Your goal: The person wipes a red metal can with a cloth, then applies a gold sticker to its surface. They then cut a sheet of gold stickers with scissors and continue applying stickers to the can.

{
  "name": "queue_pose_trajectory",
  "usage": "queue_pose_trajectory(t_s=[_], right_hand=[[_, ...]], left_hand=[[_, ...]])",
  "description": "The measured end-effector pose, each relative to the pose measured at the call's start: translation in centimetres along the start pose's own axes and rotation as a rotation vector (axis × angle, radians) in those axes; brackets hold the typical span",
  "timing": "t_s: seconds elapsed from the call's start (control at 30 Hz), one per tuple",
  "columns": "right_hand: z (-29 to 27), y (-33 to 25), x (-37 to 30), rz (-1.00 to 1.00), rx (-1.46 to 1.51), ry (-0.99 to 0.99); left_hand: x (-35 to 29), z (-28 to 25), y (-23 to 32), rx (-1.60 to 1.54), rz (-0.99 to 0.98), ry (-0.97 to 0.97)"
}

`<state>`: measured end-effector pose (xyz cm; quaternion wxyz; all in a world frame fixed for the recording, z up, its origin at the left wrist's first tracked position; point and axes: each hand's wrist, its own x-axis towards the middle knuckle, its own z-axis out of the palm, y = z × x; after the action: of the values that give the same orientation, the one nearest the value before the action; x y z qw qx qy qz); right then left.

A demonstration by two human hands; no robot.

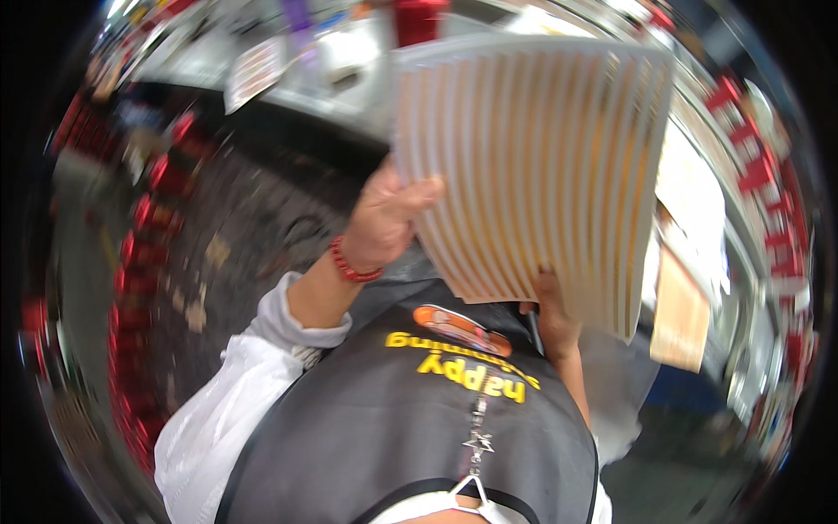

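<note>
A large sheet (532,166) with white and tan-orange stripes is up in front of me, tilted, its far edge over the worktable. My left hand (388,214) grips its left edge, thumb lying on the striped face. At the near edge my right hand (555,314) is closed on the sheet, thumb on top. The fingers behind the sheet are hidden. Around my left wrist is a red bead bracelet (351,266).
A grey worktable (353,96) runs along the far side, with a white sheet of small brownish marks (256,72) at its edge. A red container (419,19) stands behind the striped sheet. To the right lies a tan flat piece (681,314). Red bins (135,323) line the left.
</note>
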<state>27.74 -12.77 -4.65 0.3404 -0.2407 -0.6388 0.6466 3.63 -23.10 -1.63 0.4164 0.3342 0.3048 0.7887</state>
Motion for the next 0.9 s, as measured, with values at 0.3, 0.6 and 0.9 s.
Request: queue_pose_trajectory(t_s=[0.3,0.6,0.9], right_hand=[[10.1,-1.4,5.4,0.195,0.025,-0.271],[15.2,-10.7,14.6,-0.338,0.706,-0.740],[15.1,2.5,6.4,0.511,0.102,-0.163]], left_hand=[[-16.0,-7.7,4.5,0.070,0.340,0.424],[-16.8,-13.9,3.5,0.075,0.353,0.661],[-12.7,-16.5,0.5,-0.032,0.211,0.622]])
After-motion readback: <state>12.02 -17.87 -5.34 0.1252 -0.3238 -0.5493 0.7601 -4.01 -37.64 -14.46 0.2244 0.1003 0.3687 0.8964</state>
